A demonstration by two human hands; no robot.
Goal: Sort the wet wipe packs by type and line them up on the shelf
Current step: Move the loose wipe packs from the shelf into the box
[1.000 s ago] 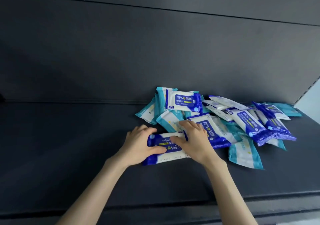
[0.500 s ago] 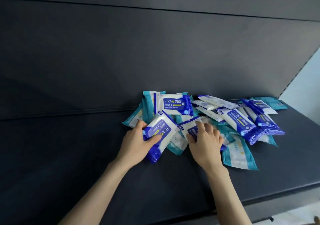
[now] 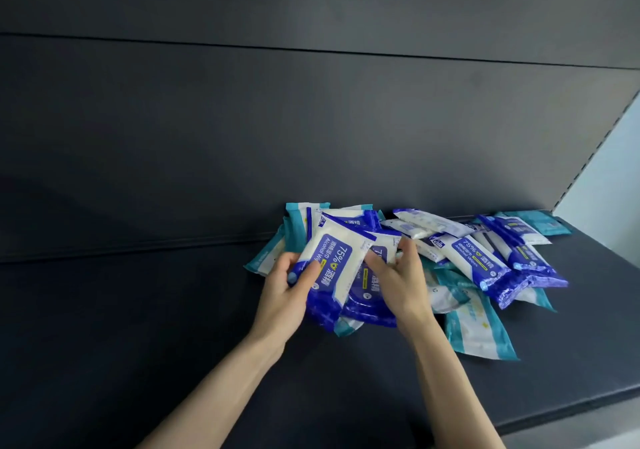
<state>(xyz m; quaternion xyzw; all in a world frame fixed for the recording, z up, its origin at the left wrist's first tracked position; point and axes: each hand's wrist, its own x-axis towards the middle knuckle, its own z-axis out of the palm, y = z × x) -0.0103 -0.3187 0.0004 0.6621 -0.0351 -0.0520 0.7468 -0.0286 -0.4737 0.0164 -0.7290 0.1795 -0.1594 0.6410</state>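
— What have the fingers got hold of?

— The left hand point(image 3: 284, 298) has its fingers point(image 3: 290, 262) curled behind a blue pack point(image 3: 330, 265) of 75% alcohol wipes. Its thumb is pressed on the printed face. The pack is gripped and tilted, with its dark blue end toward the near side.

— And the other hand?

— The right hand point(image 3: 403, 289) grips a second blue pack point(image 3: 369, 298), which sits just behind and under the first. The thumb lies on its face and the fingers point(image 3: 411, 251) bend over its far right edge. The two packs overlap and touch.

— Where are the rest?

— In a loose pile point(image 3: 450, 240) on the dark shelf point(image 3: 156, 362), right of centre and up against the back panel point(image 3: 311, 119). Just right of the hands, several blue-and-white packs point(image 3: 479, 263) lie slanted across each other, their dark ends pointing near and right.

— Any of the other type?

— Yes, teal ones. A teal pack point(image 3: 479, 332) lies flat at the near right of the heap. Some leaning teal packs point(image 3: 294, 223) stand at the far left behind the held pack. A flat teal pack point(image 3: 540, 222) lies in the far right corner. More teal edges show from under the blue ones, so both types are mixed in the one heap.

— Anything past the shelf?

— A pale wall point(image 3: 606, 178) at the right edge.
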